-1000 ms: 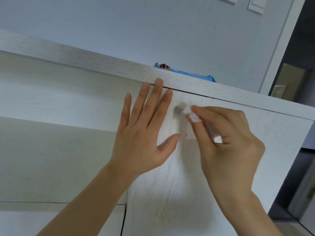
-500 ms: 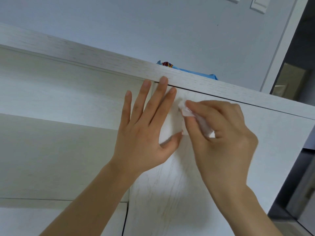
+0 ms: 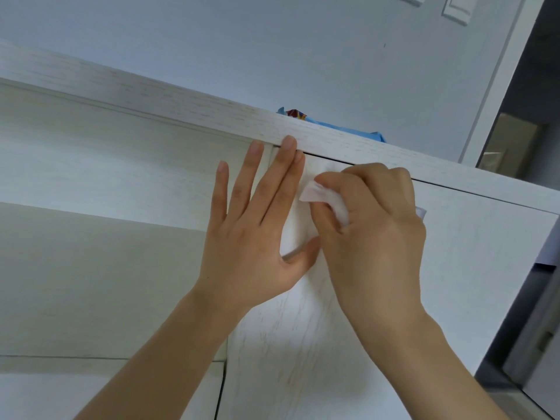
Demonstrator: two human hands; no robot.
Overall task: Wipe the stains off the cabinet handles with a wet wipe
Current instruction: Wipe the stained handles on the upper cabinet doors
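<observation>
Right hand (image 3: 375,237) shifted left, gripping wipe (image 3: 324,200)

No legible text, label, brand, number or sign appears in the head view. The crinkled blue plastic packet (image 3: 339,128) lying on top of the white wood-grain cabinet (image 3: 181,98) carries a red and yellow printed patch at its left end, too small and blurred to read. The white wall switch plates (image 3: 456,7) at upper right bear no visible markings
</observation>
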